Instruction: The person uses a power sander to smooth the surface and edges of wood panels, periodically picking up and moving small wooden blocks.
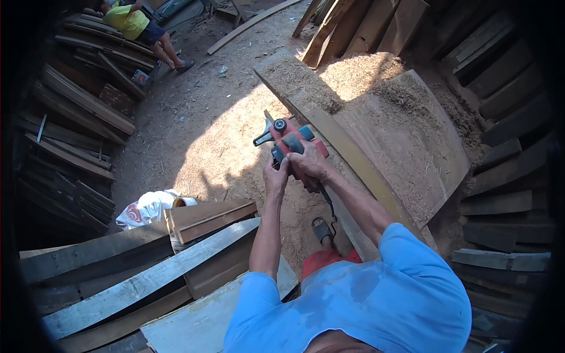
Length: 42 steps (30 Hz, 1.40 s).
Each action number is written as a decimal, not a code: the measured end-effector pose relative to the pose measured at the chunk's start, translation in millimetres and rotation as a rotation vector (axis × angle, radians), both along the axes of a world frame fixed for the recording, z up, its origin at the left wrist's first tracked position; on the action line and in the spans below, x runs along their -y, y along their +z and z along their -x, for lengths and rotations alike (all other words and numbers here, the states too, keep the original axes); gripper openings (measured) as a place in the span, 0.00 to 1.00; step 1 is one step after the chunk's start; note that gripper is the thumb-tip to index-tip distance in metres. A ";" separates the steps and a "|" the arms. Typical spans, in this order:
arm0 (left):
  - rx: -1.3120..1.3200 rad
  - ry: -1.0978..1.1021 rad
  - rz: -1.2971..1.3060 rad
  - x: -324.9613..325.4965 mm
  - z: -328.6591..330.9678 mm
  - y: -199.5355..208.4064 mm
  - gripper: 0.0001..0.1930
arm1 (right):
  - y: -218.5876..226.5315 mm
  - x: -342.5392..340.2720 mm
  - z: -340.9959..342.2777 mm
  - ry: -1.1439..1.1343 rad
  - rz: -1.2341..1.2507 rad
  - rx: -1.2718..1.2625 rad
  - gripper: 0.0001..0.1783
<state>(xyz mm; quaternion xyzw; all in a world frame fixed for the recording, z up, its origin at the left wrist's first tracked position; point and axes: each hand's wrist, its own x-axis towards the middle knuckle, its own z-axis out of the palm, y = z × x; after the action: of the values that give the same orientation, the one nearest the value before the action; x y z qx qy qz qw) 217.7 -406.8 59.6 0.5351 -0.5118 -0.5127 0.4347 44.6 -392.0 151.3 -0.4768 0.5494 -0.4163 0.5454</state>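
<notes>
A red and dark grey electric hand planer (291,142) with a round black knob is held up in front of me, its side turned partly upward. My left hand (276,178) is closed around its near left part. My right hand (309,163) grips the body beside it, thumb toward the left hand. A black power cord (327,203) hangs from the planer toward my sandalled foot. Just right of the tool lies a long thick plank (353,157) with a yellowish edge, and the planer appears apart from it. Fingers under the tool are hidden.
Wood shavings (359,73) cover the plank's far end and a wide board (406,141) at right. Timber stacks (76,106) line both sides. A white sack (150,207) and long boards (147,282) lie at near left. Another person (132,23) is at far left.
</notes>
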 end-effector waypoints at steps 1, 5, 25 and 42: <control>0.050 0.006 -0.001 -12.4 -2.7 1.1 0.23 | -3.3 -18.1 2.1 -0.011 0.041 -0.023 0.26; 0.352 0.385 0.166 -64.2 -24.5 -5.6 0.29 | 31.0 -100.5 30.2 -0.051 0.005 0.047 0.31; 0.703 -1.196 0.840 -226.3 217.7 11.2 0.38 | 93.9 -393.8 173.9 -1.041 0.242 -0.128 0.29; 0.622 -1.733 1.073 -377.2 405.4 -45.4 0.55 | 80.9 -580.3 271.0 -1.362 -0.010 -0.236 0.25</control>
<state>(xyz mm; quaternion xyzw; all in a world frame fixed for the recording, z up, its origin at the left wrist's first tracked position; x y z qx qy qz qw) -187.7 -29.7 14.2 -0.1657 -0.9654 -0.1954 -0.0492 -226.4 188.3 232.2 -0.0650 0.7840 -0.6090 0.1013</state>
